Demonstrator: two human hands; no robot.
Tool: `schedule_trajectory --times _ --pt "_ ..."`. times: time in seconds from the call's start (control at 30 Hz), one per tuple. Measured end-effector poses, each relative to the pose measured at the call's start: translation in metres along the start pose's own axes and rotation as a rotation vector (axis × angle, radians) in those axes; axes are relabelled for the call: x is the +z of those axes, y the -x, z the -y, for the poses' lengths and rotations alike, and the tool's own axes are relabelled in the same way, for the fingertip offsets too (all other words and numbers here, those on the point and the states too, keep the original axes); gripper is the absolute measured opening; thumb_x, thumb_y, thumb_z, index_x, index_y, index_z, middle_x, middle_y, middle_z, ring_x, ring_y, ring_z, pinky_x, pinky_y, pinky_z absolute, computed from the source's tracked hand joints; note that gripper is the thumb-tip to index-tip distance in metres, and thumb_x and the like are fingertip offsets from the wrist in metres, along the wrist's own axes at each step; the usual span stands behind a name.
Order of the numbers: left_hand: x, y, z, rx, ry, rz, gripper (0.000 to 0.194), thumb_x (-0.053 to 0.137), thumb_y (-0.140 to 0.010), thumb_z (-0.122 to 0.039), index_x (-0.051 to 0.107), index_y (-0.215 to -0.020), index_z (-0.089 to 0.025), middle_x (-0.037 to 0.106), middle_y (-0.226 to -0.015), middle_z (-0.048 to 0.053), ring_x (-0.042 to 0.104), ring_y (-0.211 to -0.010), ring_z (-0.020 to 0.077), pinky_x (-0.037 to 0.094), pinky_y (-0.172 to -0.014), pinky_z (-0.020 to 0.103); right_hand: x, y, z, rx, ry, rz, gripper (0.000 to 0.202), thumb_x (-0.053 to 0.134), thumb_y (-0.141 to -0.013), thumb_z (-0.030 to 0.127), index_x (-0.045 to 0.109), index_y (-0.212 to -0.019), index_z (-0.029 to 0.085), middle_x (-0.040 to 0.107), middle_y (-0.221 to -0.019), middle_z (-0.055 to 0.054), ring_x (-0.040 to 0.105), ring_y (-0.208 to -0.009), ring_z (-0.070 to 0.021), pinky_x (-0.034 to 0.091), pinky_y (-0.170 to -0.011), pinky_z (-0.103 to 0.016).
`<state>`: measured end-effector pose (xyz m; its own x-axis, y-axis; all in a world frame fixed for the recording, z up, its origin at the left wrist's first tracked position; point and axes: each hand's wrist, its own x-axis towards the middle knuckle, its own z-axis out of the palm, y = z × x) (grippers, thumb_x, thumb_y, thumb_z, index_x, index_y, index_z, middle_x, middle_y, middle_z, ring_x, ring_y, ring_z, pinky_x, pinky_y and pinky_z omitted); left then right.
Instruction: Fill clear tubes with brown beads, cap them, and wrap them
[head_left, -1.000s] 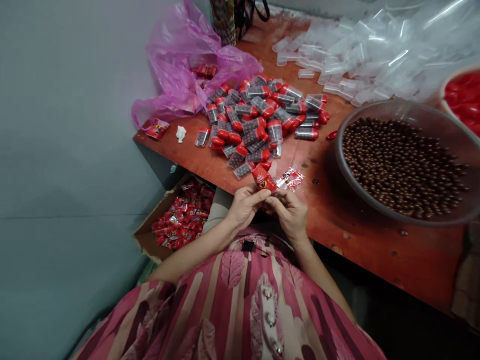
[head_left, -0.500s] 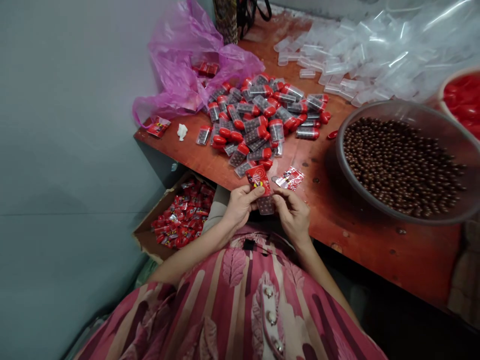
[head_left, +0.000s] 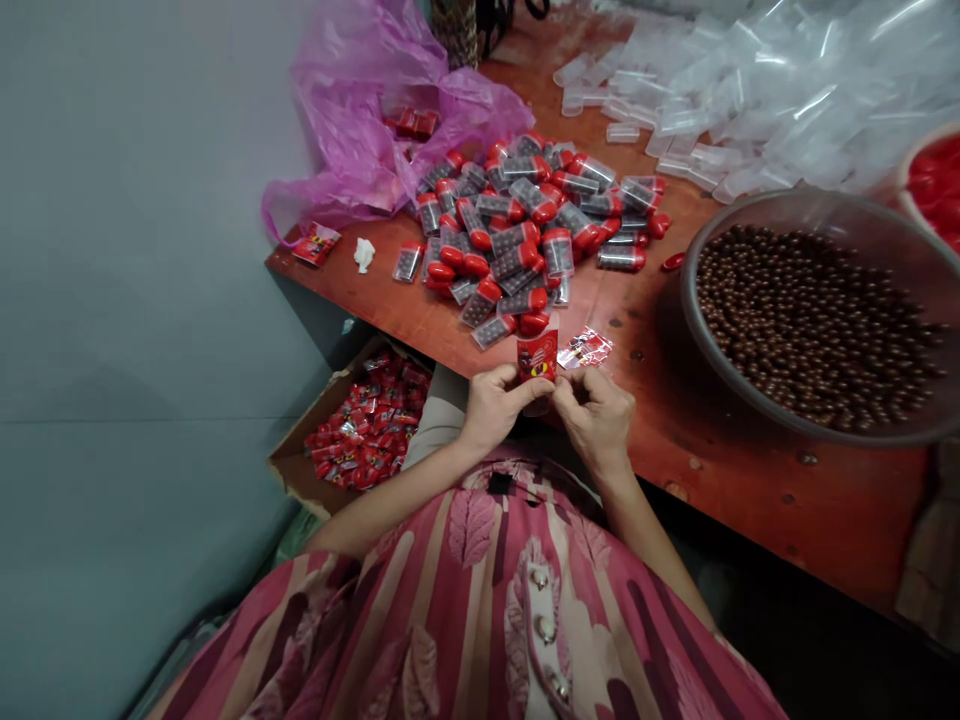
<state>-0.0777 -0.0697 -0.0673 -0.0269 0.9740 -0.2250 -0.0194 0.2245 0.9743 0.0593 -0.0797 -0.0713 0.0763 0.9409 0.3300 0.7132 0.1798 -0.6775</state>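
Both hands meet at the table's front edge around a red printed plastic sleeve (head_left: pixel 537 352) with a yellow and black picture. My left hand (head_left: pixel 489 408) is closed, its thumb lying across the sleeve's lower part. With closed fingers, my right hand (head_left: pixel 602 418) pinches at the sleeve's lower right corner. A small clear container's end shows faintly below the thumbs; the rest of it is hidden. Just beyond my right hand lie more flat red printed sleeves (head_left: pixel 587 348). Past the hands is a pile of clear, red-capped containers (head_left: pixel 517 225) filled with dark balls.
At right stands a large bowl (head_left: pixel 694 310) of brown balls, with a tub of red caps (head_left: pixel 904 185) behind it. Empty clear containers (head_left: pixel 675 120) heap at the back. A pink plastic bag (head_left: pixel 330 130) lies back left. Below left, a cardboard box (head_left: pixel 289 465) holds red packets.
The red sleeve has shifted slightly right and turned more upright. It now covers more of the clear container, whose filled end stuck out below it before. Both hands have moved slightly right.
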Motion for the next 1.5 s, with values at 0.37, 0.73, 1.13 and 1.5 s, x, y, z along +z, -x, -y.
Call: schedule_trajectory --times 0.37,0.73,1.13,1.5 --pt "-0.005 -0.016 -0.003 -0.018 0.368 -0.187 0.033 0.078 -0.06 -0.041 0.057 -0.059 -0.015 0.046 -0.053 -0.007 0.038 -0.049 0.0051 0.034 -0.052 0.02 0.01 0.025 -0.006 0.188 -0.324 0.05 0.006 0.057 -0.079 0.024 0.061 -0.081 0.02 0.065 -0.075 -0.002 0.059 -0.063 -0.0135 0.048 -0.06 -0.026" --pt "0.007 -0.015 -0.005 -0.232 0.633 0.032 0.037 0.081 -0.056 -0.039 0.063 -0.073 -0.012 0.063 -0.065 0.0 0.053 -0.053 0.0084 0.041 -0.054 0.022 0.02 0.024 0.007 0.56 -0.876 0.132 0.024 0.073 -0.072 0.033 0.064 -0.089 0.019 0.069 -0.071 0.0 0.066 -0.059 -0.0133 0.057 -0.06 -0.029" --pt "0.01 -0.008 -0.004 -0.201 0.636 0.136 0.038 0.075 -0.064 -0.046 0.06 -0.062 -0.012 0.058 -0.058 0.0 0.051 -0.047 0.0082 0.042 -0.046 0.022 0.017 0.029 0.0 0.622 -0.991 0.062 0.016 0.071 -0.071 0.027 0.061 -0.079 0.017 0.064 -0.055 0.004 0.056 -0.042 -0.0088 0.047 -0.045 -0.02" --pt "0.014 -0.004 0.006 -0.244 0.638 0.067 0.034 0.076 -0.064 -0.041 0.059 -0.064 -0.011 0.059 -0.056 0.0 0.051 -0.043 0.0081 0.041 -0.04 0.021 0.017 0.026 0.005 0.588 -0.863 0.05 0.018 0.07 -0.071 0.029 0.06 -0.08 0.017 0.062 -0.054 0.004 0.054 -0.042 -0.0088 0.046 -0.044 -0.02"
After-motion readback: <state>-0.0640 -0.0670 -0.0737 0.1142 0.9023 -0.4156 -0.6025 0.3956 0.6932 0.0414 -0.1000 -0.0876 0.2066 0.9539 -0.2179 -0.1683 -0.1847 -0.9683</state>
